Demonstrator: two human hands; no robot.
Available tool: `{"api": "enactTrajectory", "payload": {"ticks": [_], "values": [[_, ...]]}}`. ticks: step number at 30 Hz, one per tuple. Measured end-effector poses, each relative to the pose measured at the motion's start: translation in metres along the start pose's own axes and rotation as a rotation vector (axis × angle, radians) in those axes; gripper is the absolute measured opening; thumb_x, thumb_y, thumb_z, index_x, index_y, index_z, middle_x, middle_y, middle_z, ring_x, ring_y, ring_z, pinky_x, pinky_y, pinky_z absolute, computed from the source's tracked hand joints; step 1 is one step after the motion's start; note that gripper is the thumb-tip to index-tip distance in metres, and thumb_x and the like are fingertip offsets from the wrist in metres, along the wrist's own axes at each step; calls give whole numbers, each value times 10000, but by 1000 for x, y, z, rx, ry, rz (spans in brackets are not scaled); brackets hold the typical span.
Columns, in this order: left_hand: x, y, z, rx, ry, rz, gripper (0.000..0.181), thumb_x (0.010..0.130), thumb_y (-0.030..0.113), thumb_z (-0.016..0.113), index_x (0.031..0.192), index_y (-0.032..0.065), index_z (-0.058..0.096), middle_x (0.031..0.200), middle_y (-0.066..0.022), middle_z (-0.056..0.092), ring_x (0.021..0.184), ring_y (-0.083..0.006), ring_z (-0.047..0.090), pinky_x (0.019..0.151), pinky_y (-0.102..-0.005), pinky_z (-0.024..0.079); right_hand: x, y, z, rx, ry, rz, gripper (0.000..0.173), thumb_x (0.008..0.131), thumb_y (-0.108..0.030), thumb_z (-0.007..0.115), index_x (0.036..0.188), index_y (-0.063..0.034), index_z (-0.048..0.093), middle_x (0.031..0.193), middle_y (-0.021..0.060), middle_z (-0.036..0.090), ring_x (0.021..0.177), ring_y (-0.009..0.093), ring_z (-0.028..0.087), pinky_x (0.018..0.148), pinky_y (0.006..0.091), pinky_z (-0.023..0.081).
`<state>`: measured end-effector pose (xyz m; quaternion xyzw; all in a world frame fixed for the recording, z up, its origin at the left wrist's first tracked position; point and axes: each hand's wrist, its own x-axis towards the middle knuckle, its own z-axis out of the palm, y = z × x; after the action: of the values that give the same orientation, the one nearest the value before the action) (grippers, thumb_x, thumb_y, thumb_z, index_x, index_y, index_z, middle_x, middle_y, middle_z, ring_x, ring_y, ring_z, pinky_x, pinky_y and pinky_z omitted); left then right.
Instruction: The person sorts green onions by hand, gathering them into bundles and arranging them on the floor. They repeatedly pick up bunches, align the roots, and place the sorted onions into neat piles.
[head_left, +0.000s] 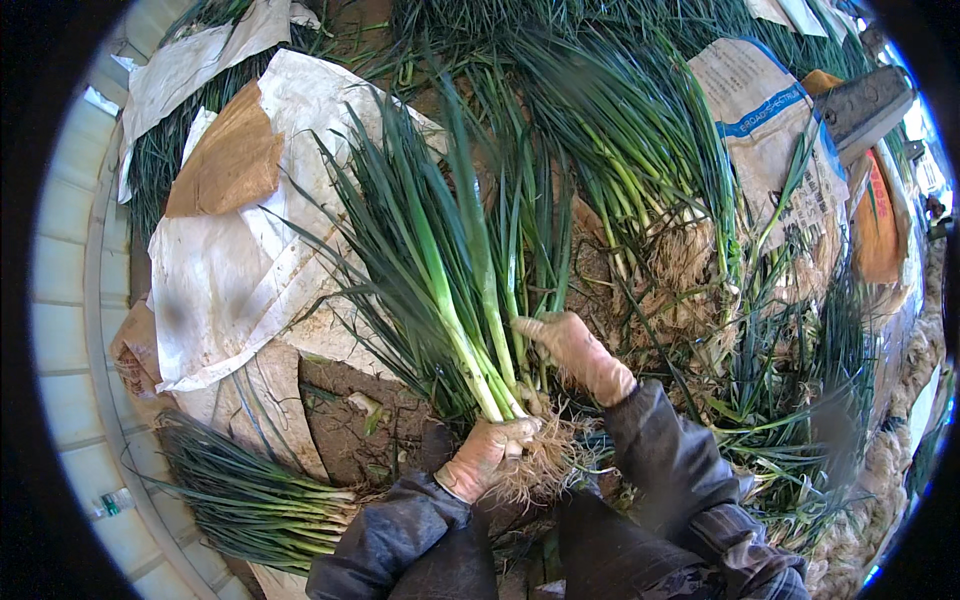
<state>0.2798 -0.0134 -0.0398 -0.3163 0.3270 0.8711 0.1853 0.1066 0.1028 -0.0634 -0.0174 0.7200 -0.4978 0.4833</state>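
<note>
My left hand (487, 454), in a light glove, grips a bunch of long-leafed green onions (450, 315) by the white stems, just above the tangled roots (536, 461). The leaves fan up and away over the woven sacks. My right hand (577, 352), also gloved, is at the right side of the bunch, its fingers and thumb around the lower part of a few green stalks above the roots. Part of its grip is hidden by the stalks.
White woven sacks (210, 307) lie at left with a brown piece (229, 154). A bundle of green onions (262, 495) lies lower left, a larger pile (630, 150) upper right. A printed sack (757, 135) and a wooden beam (862, 112) are farther right; loose leaves (795, 472) lie lower right.
</note>
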Motion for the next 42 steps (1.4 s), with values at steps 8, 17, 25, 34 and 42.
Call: {"api": "enactTrajectory", "payload": {"ticks": [8,17,25,34,42], "values": [[3,6,-6,-60,21,129,453,791,36,562,1241,23,519,1088,-60,631,930,-157,601,813,-271,485,-117,15,-9,297,574,-311,338,955,-298,532,680,-104,562,559,-16,513,508,89,489,563,259,428],[-4,2,-8,-176,-57,89,474,818,-5,558,1286,-12,483,1205,-96,584,1076,-203,581,934,-345,473,-128,7,-46,-97,327,124,430,884,-308,647,1237,-70,589,692,25,599,554,91,523,510,236,444],[-1,-14,-3,-124,-47,93,526,725,7,604,1240,25,500,1079,-58,597,970,-167,577,823,-266,475,13,21,-3,673,284,-78,261,920,-202,597,1096,-12,627,754,-15,588,628,60,480,566,162,403],[2,-7,-7,-52,79,126,403,788,52,572,1187,10,541,1074,-70,618,1002,-192,594,902,-305,470,-146,56,13,33,-100,173,181,944,-218,555,825,-81,556,630,-17,474,556,100,451,501,241,396],[-25,8,-15,-258,-64,207,532,771,44,584,1292,46,478,1228,-125,565,1086,-238,585,898,-392,530,-249,126,-105,-1300,-259,571,389,921,-435,488,1137,-148,637,919,103,691,797,284,667,686,374,528]]}}
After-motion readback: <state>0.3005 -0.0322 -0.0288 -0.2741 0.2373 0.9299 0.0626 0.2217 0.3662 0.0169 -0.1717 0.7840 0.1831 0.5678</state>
